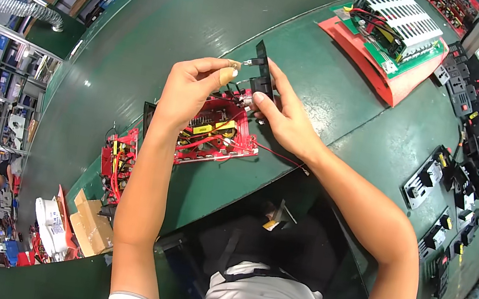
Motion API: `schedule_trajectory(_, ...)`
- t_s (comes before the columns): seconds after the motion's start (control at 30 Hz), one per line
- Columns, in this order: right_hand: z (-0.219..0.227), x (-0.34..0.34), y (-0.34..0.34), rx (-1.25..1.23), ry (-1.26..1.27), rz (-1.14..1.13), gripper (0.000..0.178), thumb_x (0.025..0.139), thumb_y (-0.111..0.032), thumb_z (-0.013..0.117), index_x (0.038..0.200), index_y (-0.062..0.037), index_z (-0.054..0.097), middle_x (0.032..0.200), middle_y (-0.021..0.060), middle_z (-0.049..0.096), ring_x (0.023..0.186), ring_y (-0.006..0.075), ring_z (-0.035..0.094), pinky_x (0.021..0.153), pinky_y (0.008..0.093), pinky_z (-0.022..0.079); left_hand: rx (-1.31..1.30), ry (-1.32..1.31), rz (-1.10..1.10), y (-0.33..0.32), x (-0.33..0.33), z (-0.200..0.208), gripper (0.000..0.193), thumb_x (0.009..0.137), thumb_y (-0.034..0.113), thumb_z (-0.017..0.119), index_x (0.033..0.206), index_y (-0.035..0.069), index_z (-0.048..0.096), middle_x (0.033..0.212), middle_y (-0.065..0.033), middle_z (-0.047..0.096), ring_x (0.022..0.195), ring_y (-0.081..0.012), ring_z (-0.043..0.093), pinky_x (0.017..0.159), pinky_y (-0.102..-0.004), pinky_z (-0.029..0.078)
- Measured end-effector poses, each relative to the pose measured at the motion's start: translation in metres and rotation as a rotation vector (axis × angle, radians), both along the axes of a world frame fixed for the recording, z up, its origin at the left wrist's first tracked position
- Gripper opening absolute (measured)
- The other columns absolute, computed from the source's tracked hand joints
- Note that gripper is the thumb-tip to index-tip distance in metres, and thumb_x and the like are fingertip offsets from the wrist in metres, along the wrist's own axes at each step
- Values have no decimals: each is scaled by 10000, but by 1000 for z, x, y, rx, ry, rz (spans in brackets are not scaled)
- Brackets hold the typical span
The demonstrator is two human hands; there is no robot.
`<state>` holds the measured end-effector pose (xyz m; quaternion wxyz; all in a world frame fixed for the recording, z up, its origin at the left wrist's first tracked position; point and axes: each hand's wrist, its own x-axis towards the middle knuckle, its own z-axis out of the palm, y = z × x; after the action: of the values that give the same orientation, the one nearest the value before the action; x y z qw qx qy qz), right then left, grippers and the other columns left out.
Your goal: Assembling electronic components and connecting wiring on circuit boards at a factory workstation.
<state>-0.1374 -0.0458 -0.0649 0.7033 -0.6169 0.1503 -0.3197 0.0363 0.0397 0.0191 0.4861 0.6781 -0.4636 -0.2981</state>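
Note:
My right hand (pixel 286 116) grips a black end panel (pixel 261 67) and holds it on edge above the bench. My left hand (pixel 194 86), with tan covers on its fingertips, pinches close to a small metal terminal (pixel 247 63) on the panel's inner side. What lies between those fingertips is too small to make out. Under both hands sits an open red metal housing (pixel 246 144), with yellow-wrapped parts (pixel 216 128), a circuit board and red wires inside. A thin red wire (pixel 283 155) trails from it to the bench edge.
Another red electronic unit (pixel 117 161) stands left of my left forearm. At the far right, a board with a slotted silver cover (pixel 401 18) rests on a red casing (pixel 367 66). Several black panels (pixel 424 180) with wires line the right side. A cardboard box (pixel 93 223) is at lower left.

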Motion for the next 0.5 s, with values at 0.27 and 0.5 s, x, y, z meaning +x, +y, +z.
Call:
schedule_trajectory(0.27,6,-1,-1,-242,73,-94,706,981,-176,632,1595,-203,287,1221,68,503,931,113,520,846,265,461,-54,-303,-48,-10,6,-6,182,900,72,713,1054,-24,741,933,-33,697,805,-82,602,737,-241,473)
schedule_trajectory(0.5,7,0,0,-295,81,-103,692,972,-158,636,1586,-195,317,1089,55,487,917,124,498,839,270,454,-203,-635,-110,-6,5,-3,181,871,22,710,1044,-26,727,895,-79,676,806,-153,596,732,-278,466)
